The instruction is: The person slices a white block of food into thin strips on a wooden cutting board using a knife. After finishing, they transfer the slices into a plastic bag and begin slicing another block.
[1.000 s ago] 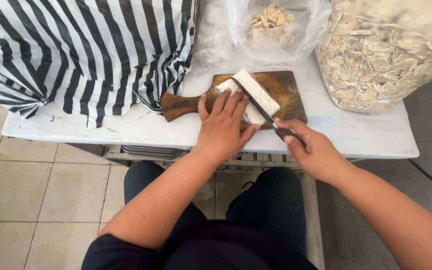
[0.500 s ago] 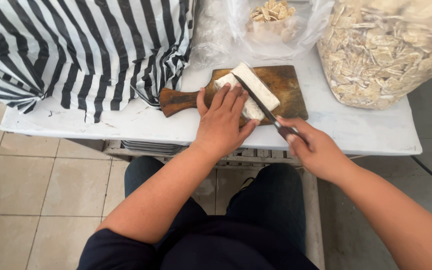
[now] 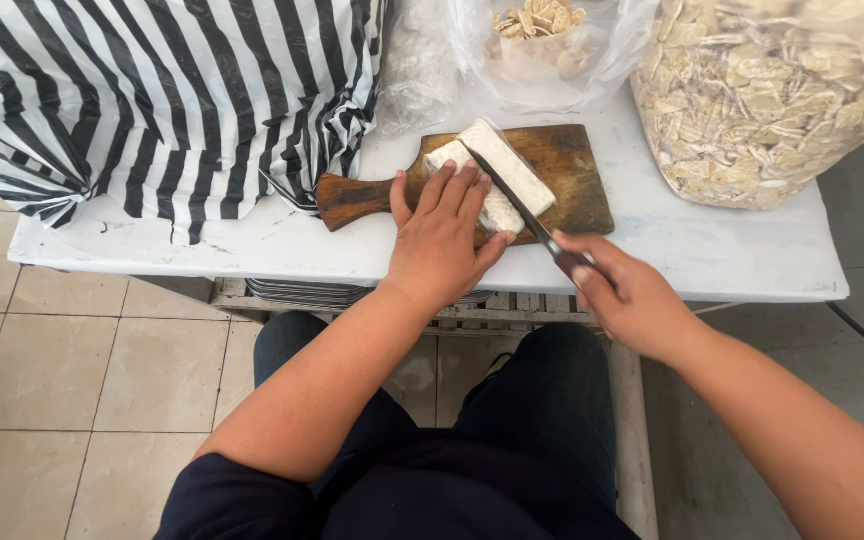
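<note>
White block [image 3: 507,170] on board [image 3: 572,175] | left hand [image 3: 442,235] flat pinning it | right hand [image 3: 627,295] at 4 o'clock gripping knife [image 3: 517,205] | cut partway, unfinished

arms: bare, no sleeves | top: dark navy | trousers: dark

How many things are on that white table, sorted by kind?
Bags: 3, one striped bag and two clear bags
Wooden cutting board: 1
White blocks: 2
Knife: 1
Total: 7
</note>
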